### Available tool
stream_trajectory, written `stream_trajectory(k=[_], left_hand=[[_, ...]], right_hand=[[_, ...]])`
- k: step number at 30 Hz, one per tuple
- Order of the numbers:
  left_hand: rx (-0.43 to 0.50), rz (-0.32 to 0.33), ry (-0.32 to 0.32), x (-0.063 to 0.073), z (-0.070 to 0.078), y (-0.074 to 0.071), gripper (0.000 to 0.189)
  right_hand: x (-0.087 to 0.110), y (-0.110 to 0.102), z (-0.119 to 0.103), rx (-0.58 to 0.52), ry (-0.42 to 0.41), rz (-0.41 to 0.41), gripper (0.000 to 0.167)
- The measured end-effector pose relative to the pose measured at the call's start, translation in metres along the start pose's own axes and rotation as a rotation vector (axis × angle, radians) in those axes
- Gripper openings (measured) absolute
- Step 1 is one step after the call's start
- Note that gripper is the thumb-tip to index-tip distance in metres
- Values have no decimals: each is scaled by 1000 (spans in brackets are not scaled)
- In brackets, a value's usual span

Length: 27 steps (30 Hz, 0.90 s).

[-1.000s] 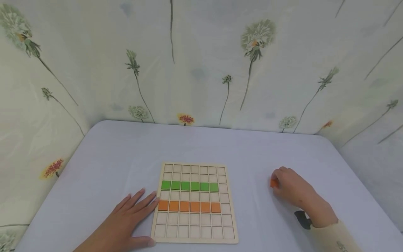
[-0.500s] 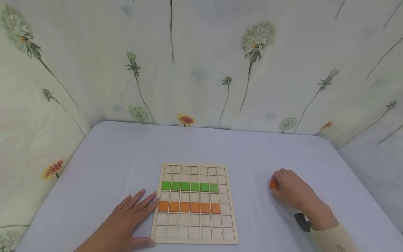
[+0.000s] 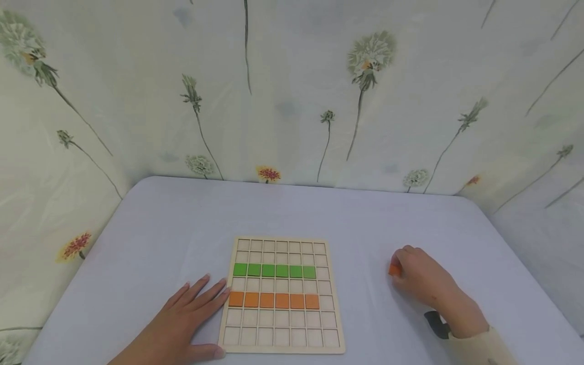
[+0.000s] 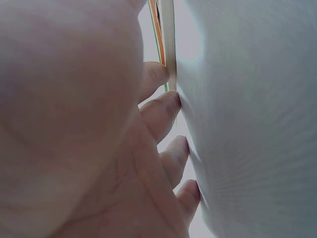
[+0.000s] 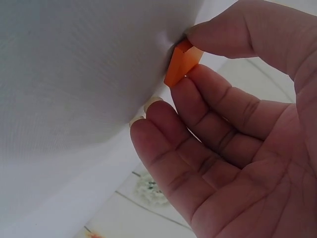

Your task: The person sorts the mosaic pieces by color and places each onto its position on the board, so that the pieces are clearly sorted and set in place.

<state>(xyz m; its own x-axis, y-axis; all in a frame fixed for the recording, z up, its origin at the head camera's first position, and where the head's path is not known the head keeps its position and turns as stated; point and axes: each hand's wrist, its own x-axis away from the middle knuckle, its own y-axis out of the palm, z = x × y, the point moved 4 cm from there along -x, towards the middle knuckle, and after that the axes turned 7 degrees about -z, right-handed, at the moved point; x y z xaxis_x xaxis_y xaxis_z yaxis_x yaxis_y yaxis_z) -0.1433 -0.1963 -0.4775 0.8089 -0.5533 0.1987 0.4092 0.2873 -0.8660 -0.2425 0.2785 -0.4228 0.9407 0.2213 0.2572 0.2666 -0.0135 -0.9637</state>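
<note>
On the right of the table, my right hand [image 3: 420, 274] pinches a small square orange tile [image 3: 394, 270] between thumb and fingers. The right wrist view shows that orange tile [image 5: 183, 67] tilted, close over the white cloth, thumb on one side and fingertips on the other. My left hand [image 3: 178, 319] lies spread on the table, its fingertips right at the left edge of a wooden grid board [image 3: 274, 350]. In the left wrist view the fingers [image 4: 161, 116] touch the cloth beside the board's side [image 4: 170, 44]. The board holds a row of green tiles [image 3: 268, 270] and a row of orange tiles [image 3: 266, 300].
Both rows leave their rightmost cell bare. A white cloth [image 3: 205, 213] covers the table, and curtains with a dandelion print [image 3: 283, 137] stand behind and at both sides. A dark curved piece [image 3: 437, 324] shows at my right wrist.
My right hand has shifted very slightly left and nearer with the orange tile. The left hand, the board and its tiles stay in place.
</note>
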Motion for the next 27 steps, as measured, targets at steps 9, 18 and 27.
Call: stream_trajectory(k=[9, 18, 27], left_hand=[[2, 8, 6, 1, 0, 1, 108], [-2, 15, 12, 1, 0, 0, 107], [5, 4, 2, 2, 1, -1, 107]], right_hand=[[3, 0, -7, -24, -13, -14, 19], [8, 0, -19, -90, 8, -53, 20], [13, -5, -39, -86, -43, -17, 21]])
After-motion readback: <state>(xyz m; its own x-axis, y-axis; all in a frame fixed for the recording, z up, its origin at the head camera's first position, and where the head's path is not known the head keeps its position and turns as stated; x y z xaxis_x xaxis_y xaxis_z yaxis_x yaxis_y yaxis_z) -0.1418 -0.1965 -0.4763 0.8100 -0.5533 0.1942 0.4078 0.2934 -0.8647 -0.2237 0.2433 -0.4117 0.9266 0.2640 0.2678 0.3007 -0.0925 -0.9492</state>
